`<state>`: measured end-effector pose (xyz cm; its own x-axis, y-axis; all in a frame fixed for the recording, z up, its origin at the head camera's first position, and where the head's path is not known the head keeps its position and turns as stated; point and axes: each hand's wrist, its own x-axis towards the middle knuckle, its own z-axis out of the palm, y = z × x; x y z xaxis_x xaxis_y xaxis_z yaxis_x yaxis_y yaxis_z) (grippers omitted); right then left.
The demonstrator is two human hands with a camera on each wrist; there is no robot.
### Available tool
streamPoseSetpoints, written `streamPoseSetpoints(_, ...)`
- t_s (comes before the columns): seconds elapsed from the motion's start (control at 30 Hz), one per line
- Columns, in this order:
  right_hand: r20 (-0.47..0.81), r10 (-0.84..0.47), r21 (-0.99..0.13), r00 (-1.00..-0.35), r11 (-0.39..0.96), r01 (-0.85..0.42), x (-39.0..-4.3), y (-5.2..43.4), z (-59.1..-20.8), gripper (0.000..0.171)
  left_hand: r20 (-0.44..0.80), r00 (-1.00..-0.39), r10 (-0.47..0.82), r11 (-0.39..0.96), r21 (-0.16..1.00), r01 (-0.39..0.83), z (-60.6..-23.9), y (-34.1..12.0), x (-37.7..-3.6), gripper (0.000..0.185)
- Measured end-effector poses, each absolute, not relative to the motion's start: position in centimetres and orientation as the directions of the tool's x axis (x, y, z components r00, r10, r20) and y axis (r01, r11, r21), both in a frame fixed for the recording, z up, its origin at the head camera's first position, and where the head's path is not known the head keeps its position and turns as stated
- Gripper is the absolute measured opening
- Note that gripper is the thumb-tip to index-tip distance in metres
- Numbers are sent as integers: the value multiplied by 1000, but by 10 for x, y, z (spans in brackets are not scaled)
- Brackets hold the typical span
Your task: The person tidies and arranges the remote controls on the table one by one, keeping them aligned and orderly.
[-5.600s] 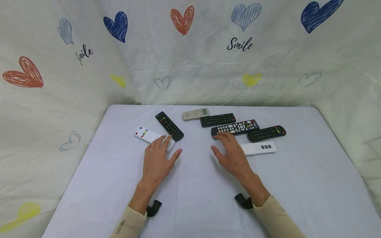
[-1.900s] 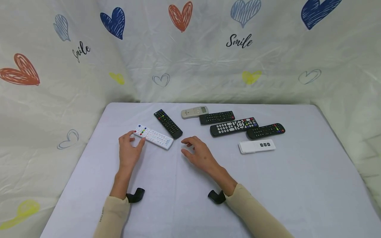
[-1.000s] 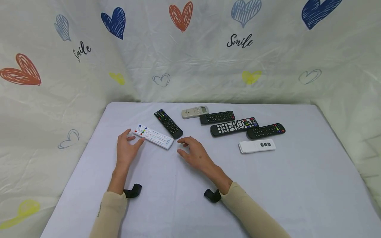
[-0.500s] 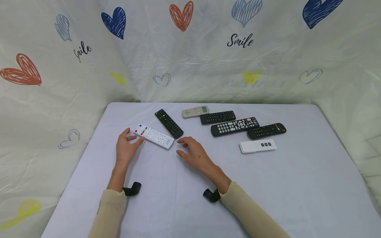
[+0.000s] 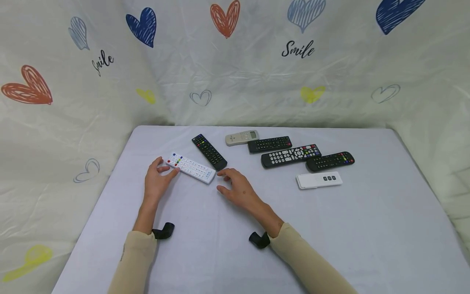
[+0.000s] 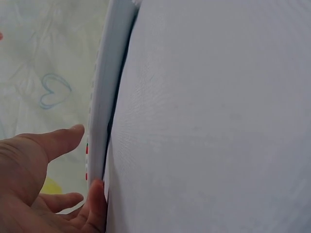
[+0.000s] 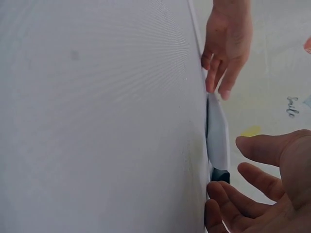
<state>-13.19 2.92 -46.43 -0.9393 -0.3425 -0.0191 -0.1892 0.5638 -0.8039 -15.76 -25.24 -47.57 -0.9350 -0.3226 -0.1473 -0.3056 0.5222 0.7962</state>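
Note:
A white remote control (image 5: 191, 168) with colored buttons lies slanted on the table. My left hand (image 5: 156, 182) is at its left end, thumb by the near edge and fingers around the far corner; in the left wrist view the thumb (image 6: 68, 139) stands apart from the remote's side. By its right end is my right hand (image 5: 240, 191), fingers loosely bent with nothing between them. The right wrist view shows the white remote (image 7: 217, 136) edge-on between both hands. A black remote (image 5: 209, 152) lies just behind it, close to the right fingertips.
A grey remote with a small screen (image 5: 242, 138) lies at the back. Several more stretch rightward: a slim black remote (image 5: 269, 144), a larger black one (image 5: 291, 156), a rounded black one (image 5: 330, 161) and a white one with three dark buttons (image 5: 319, 180). Heart-printed cloth (image 5: 249, 81) hangs behind the white-covered table (image 5: 235, 253).
My left hand has moved from over the white remote's right end to its left end. My right hand has shifted left from the larger black remote. The remotes stay in place.

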Motion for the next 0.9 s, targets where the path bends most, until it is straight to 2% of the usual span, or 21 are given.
streamPoseSetpoints(0.9,-62,-332,-815,-941,562,-144,-135,21,-466,42,-126,-945,-303,583,759,-288,-479,-249,-159,83)
